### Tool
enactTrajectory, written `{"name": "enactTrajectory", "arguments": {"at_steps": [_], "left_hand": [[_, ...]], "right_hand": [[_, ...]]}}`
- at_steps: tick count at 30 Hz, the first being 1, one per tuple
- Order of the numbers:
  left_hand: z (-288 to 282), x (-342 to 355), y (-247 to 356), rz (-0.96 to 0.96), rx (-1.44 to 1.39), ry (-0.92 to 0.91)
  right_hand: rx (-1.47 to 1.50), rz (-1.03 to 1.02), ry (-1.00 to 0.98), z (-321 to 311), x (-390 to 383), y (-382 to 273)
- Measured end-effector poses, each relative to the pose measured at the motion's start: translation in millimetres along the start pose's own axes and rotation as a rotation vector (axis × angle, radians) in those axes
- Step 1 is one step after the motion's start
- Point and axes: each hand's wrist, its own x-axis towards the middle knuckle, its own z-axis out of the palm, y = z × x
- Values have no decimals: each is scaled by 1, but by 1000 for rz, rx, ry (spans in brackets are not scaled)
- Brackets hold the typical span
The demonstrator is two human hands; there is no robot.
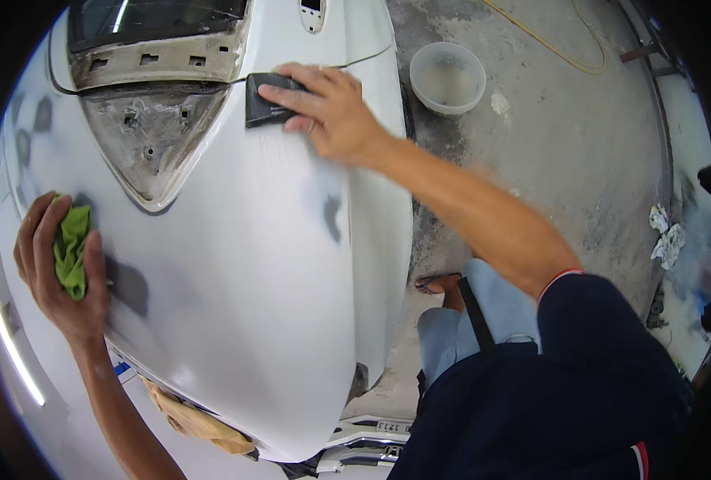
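A white car body panel (235, 264) with grey sanded patches lies in front of me, and both hands are at it. Under the fingers of my right hand (339, 108) is a black sanding block (264, 104), pressed flat on the panel beside the dark seam. To the left, my left hand (79, 316) is closed around a crumpled green cloth (71, 252), just over the panel's left side; whether the cloth touches the paint I cannot tell. A bare, dusty triangular recess (151, 140) with small holes sits between the two hands.
A translucent round tub (443, 108) of cloudy water stands on the concrete floor (531, 152) right of the car. Beyond it lies a yellow hose (535, 36). Crumpled white paper (669, 244) is at the far right. Tan masking paper (199, 420) and a bumper (371, 432) show near the bottom.
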Motion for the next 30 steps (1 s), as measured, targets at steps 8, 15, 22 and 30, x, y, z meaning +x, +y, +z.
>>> {"name": "enactTrajectory", "arguments": {"at_steps": [8,15,22,30], "left_hand": [[61,37,143,-606,262,-77],[212,97,343,-423,-17,-385],[222,134,385,-772,-936,-383],[116,122,168,-1595,-1271,368]], "right_hand": [[-98,304,-354,-142,-181,40],[-604,1545,-238,-513,-446,29],[-684,1849,566,-787,-578,-93],[-976,1618,411,-733,-579,-75]]}}
